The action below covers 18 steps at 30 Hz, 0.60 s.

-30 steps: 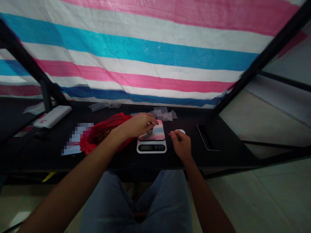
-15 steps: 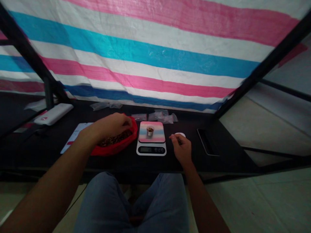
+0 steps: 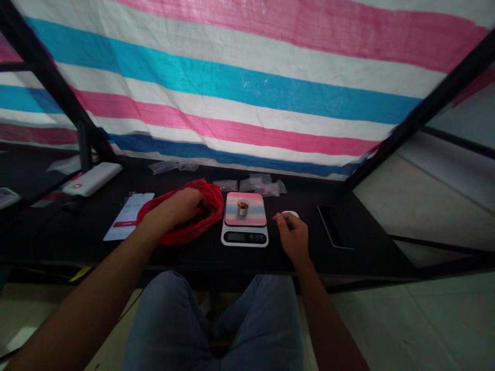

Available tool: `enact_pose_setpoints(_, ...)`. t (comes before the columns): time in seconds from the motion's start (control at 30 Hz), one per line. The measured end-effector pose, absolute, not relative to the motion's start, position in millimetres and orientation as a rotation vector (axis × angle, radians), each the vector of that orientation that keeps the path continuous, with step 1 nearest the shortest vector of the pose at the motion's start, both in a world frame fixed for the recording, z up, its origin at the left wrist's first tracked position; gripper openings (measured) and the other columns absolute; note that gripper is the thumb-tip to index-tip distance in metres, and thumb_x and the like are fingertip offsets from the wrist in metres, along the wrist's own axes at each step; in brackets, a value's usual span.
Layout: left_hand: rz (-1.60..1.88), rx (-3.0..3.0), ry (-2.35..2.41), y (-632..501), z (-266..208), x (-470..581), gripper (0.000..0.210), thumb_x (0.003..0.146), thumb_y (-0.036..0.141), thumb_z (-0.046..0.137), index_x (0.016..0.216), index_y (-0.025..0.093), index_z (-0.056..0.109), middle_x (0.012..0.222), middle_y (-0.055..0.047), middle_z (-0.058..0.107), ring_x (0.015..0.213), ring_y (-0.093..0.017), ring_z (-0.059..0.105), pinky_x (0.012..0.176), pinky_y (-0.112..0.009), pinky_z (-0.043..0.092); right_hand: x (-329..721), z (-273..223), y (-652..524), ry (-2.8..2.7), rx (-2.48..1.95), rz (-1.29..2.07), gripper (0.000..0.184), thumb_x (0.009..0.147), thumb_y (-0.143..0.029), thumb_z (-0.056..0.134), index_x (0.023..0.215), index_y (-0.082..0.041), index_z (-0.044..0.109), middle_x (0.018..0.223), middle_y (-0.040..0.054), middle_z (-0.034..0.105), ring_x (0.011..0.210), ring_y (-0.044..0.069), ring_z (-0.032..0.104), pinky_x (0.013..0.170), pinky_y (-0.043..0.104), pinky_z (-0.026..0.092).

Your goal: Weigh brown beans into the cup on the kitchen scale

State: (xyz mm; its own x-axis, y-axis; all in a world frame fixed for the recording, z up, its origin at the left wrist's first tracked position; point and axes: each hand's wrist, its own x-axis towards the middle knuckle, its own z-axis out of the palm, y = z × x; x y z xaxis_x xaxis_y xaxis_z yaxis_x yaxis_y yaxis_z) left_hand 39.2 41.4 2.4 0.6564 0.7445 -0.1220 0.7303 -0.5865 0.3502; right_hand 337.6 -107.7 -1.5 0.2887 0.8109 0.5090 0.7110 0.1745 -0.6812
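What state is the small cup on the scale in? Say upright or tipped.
Upright. The small cup stands on the scale, its mouth facing up with dark contents showing inside.

Dark table (image 3: 216,255). Scale (image 3: 245,223) sits mid-table. Left of scale, touching: red bag (image 3: 189,216). Further left: white card (image 3: 129,222), then white box (image 3: 93,179). Behind scale: clear packets (image 3: 255,184). Right of scale: white disc (image 3: 290,213), then phone (image 3: 334,233).

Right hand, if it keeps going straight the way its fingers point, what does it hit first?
Most likely the small white round object just beyond the right hand; its fingertips look almost on it, though depth is unclear.
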Motion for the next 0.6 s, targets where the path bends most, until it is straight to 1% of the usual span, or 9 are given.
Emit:
enact_pose_setpoints(0.07,0.002,2.53,1.148,41.9,6.2,35.7,0.034,0.09,0.013,0.054,0.11,0.019,0.082,0.112,-0.011,0.082,0.102,-0.028,0.076,0.092,-0.034,0.055,337.3,-1.4,-107.8,-1.445,-1.562,0.128,0.032,0.091,-0.042,0.058,0.074,-0.019,0.074,0.059,0.0017,0.065,0.053,0.016,0.056,0.052,0.027,0.042)
enact_pose_setpoints(0.17,0.001,2.528,1.153,41.5,13.5,29.0,0.032,0.091,0.017,0.057,0.11,0.02,0.082,0.115,-0.012,0.081,0.106,-0.03,0.076,0.095,-0.036,0.054,336.9,-1.9,-107.7,-1.444,-1.555,0.127,0.033,0.091,-0.042,0.058,0.073,-0.019,0.074,0.056,0.0008,0.062,0.05,0.016,0.054,0.05,0.027,0.04)
enact_pose_setpoints(0.27,0.056,2.491,1.157,40.5,23.5,22.7,0.03,0.091,0.023,0.06,0.111,0.018,0.081,0.115,-0.012,0.081,0.101,-0.03,0.076,0.093,-0.037,0.055,336.5,-2.5,-107.5,-1.442,-1.543,0.141,0.032,0.09,-0.041,0.058,0.073,-0.019,0.074,0.058,0.0011,0.064,0.052,0.016,0.056,0.05,0.027,0.042)
enact_pose_setpoints(0.37,0.119,2.48,1.103,39.2,36.5,21.4,0.027,0.089,0.025,0.062,0.107,0.019,0.082,0.11,-0.01,0.082,0.095,-0.027,0.075,0.09,-0.034,0.055,336.7,-3.0,-107.5,-1.438,-1.538,0.161,0.031,0.09,-0.04,0.059,0.074,-0.019,0.074,0.06,0.0018,0.066,0.054,0.016,0.059,0.052,0.027,0.044)
enact_pose_setpoints(0.47,0.246,2.448,1.02,36.4,50.7,30.2,0.024,0.088,0.028,0.065,0.103,0.023,0.082,0.105,-0.004,0.083,0.091,-0.023,0.075,0.088,-0.03,0.054,337.8,-3.5,-107.6,-1.449,-1.54,0.163,0.031,0.091,-0.04,0.059,0.074,-0.018,0.074,0.061,0.0021,0.067,0.055,0.017,0.06,0.053,0.027,0.045)
enact_pose_setpoints(0.53,0.347,2.423,0.954,33.3,58.8,42.9,0.022,0.088,0.026,0.065,0.102,0.024,0.082,0.103,-0.001,0.083,0.089,-0.019,0.074,0.087,-0.027,0.053,338.4,-3.8,-107.5,-1.457,-1.55,0.156,0.032,0.091,-0.041,0.059,0.074,-0.018,0.074,0.06,0.0018,0.067,0.054,0.016,0.059,0.052,0.027,0.044)
enact_pose_setpoints(0.6,0.425,2.417,0.881,29.7,64.2,60.0,0.021,0.088,0.023,0.065,0.102,0.022,0.082,0.101,-0.001,0.083,0.088,-0.017,0.074,0.084,-0.025,0.052,338.6,-3.8,-107.3,-1.455,-1.559,0.154,0.032,0.091,-0.041,0.059,0.074,-0.018,0.074,0.059,0.0013,0.065,0.052,0.016,0.057,0.051,0.027,0.042)
